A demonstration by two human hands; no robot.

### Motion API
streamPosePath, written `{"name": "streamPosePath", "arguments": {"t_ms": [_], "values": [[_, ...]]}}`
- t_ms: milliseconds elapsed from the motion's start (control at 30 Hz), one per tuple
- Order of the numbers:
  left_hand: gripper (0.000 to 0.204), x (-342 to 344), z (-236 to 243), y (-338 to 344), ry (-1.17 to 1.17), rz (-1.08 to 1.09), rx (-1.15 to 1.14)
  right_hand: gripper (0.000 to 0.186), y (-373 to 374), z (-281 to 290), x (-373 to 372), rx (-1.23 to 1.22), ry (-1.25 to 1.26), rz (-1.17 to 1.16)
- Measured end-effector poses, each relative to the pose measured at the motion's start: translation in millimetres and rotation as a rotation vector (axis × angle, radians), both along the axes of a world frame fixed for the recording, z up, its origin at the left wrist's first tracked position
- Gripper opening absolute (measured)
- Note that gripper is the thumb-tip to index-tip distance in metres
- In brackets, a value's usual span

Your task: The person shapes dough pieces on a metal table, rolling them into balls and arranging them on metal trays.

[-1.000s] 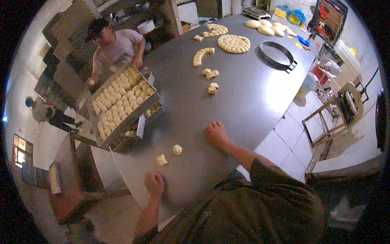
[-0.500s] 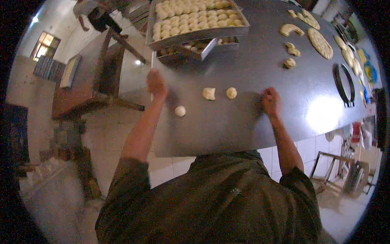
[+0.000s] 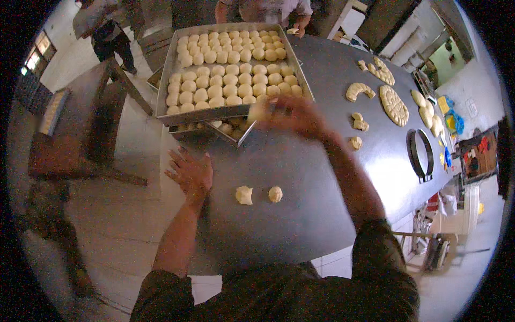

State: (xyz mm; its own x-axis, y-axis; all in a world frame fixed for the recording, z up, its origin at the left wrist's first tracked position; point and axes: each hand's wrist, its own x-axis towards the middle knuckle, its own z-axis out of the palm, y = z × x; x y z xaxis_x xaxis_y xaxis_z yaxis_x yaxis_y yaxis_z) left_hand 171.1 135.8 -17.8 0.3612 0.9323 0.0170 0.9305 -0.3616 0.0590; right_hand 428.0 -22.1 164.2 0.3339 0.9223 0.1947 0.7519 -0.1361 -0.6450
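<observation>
Seen from the head camera, a person's right hand (image 3: 292, 115), blurred, bends its fingers around what appears to be a pale dough ball (image 3: 259, 112) at the near wall of a metal baking tray (image 3: 206, 115). Rows of dough balls (image 3: 232, 88) fill much of the tray, just beyond the grip. The left hand (image 3: 191, 170), fingers spread and apparently holding nothing, hangs at the table's edge, to the left of the grip and nearer the wearer. Two dough pieces (image 3: 244, 195) lie apart on the dark tabletop (image 3: 300, 231), nearer the wearer than the grip; the right-hand one looks rounder. A black metal ring (image 3: 421, 155) sits well to the right.

Soft dough likely marks easily, so a light fingertip hold should serve best. The knuckles need to clear the raised wall and neighboring balls, and a slower wrist would give steadier control there.
</observation>
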Motion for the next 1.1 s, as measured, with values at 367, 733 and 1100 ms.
{"name": "streamPosePath", "arguments": {"t_ms": [367,733,1100], "values": [[0.09,10,-6,10,0.034,-0.05,0.074,0.041,138,-17,238,-0.297,-0.448,0.115],[0.086,8,0,5,0.055,-0.05,0.078,0.056,-295,-209,141,0.35,-0.056,-1.52],[0.09,-37,-78,53,0.101,-0.098,0.346,0.034,-198,-202,69,-0.234,-0.472,-1.006]]}}
